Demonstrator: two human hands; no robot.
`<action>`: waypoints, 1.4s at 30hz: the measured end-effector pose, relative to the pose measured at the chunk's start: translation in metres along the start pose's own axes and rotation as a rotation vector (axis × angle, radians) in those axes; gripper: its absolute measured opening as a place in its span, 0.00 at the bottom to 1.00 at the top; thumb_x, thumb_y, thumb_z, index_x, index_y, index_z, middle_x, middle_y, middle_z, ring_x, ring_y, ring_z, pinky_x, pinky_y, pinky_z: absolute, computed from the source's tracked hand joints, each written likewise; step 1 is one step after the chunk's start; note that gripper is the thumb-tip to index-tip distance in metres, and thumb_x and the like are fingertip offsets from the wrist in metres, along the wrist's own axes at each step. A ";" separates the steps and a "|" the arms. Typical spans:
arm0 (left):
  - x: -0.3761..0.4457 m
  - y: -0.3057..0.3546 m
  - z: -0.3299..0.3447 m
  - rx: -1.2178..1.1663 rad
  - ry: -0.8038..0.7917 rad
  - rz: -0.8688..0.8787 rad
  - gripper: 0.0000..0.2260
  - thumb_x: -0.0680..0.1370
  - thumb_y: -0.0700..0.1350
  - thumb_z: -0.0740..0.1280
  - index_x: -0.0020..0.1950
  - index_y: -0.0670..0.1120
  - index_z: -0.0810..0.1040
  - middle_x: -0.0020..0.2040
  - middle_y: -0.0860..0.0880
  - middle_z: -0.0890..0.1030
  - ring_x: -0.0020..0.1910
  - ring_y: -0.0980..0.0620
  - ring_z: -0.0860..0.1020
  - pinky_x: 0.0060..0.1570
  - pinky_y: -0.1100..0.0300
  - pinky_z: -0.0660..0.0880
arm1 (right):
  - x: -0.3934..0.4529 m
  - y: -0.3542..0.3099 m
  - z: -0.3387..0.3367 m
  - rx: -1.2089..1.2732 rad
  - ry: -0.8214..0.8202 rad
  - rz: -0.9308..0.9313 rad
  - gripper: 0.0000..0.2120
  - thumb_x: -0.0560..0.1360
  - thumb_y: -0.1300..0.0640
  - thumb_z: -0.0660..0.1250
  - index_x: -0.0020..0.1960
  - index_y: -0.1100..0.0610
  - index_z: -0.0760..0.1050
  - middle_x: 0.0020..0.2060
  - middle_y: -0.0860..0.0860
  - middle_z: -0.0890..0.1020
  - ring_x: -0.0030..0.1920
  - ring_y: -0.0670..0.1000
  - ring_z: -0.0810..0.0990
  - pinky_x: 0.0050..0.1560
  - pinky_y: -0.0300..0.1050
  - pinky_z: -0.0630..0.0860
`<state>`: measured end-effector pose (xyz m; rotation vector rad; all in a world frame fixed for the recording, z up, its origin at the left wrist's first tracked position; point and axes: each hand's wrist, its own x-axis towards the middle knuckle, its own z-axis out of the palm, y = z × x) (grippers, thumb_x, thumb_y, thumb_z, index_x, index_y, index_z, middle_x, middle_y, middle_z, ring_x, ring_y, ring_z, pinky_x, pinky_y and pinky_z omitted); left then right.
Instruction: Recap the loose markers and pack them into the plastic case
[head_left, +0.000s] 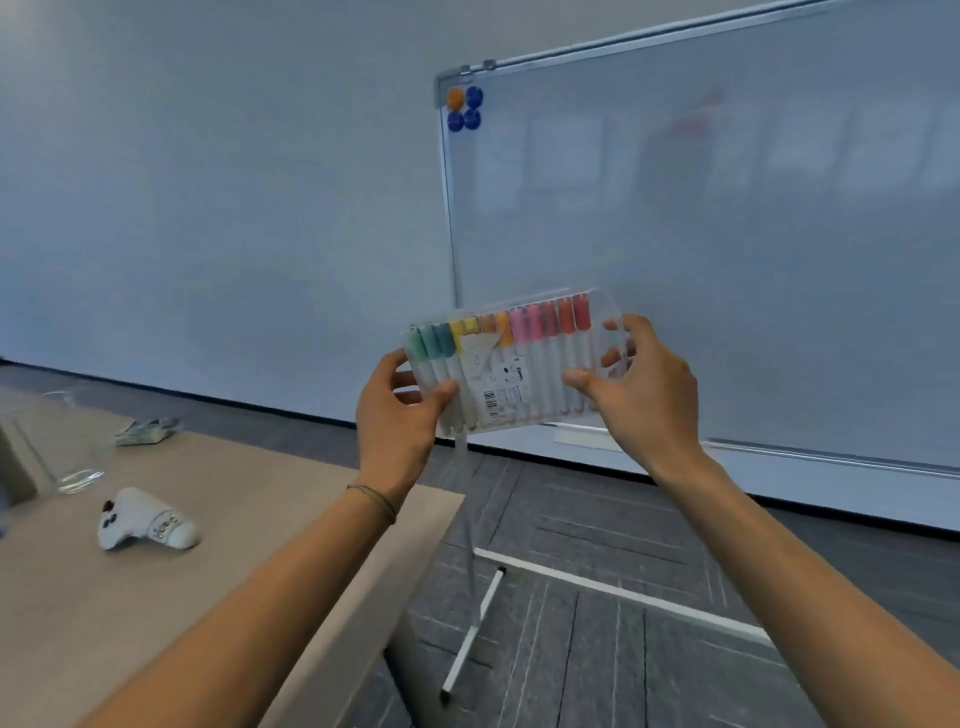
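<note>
Two hands grip plastic case (511, 358): left hand (397, 410) at 9 o'clock end, right hand (639, 395) at 3 o'clock end, fingers wrapped around edges. Case looks light, stiff, slick; markers (540, 325) fill it.

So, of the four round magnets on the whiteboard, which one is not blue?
The orange magnet, at the upper left of the cluster in the whiteboard's top left corner. The three other magnets beside and below it are all blue.
</note>
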<state>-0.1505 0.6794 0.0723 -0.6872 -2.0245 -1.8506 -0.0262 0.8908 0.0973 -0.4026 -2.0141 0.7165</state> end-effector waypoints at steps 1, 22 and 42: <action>0.007 -0.003 0.018 0.000 -0.036 0.008 0.20 0.75 0.48 0.76 0.65 0.51 0.76 0.52 0.50 0.83 0.48 0.52 0.83 0.43 0.57 0.83 | 0.005 0.014 -0.006 -0.021 0.014 0.029 0.30 0.70 0.41 0.78 0.66 0.48 0.72 0.44 0.45 0.80 0.42 0.48 0.79 0.41 0.43 0.74; 0.064 -0.114 0.266 -0.086 -0.307 -0.249 0.14 0.75 0.43 0.76 0.56 0.46 0.74 0.51 0.49 0.82 0.48 0.52 0.82 0.42 0.64 0.79 | 0.052 0.240 0.021 -0.088 0.184 0.412 0.31 0.70 0.54 0.81 0.66 0.52 0.67 0.56 0.51 0.76 0.52 0.52 0.79 0.46 0.44 0.75; 0.053 -0.153 0.298 0.014 -0.308 -0.206 0.14 0.78 0.47 0.72 0.60 0.48 0.74 0.52 0.52 0.81 0.50 0.55 0.80 0.56 0.51 0.80 | 0.037 0.279 0.035 -0.084 0.156 0.502 0.30 0.74 0.50 0.77 0.71 0.51 0.68 0.65 0.49 0.76 0.59 0.50 0.77 0.58 0.51 0.78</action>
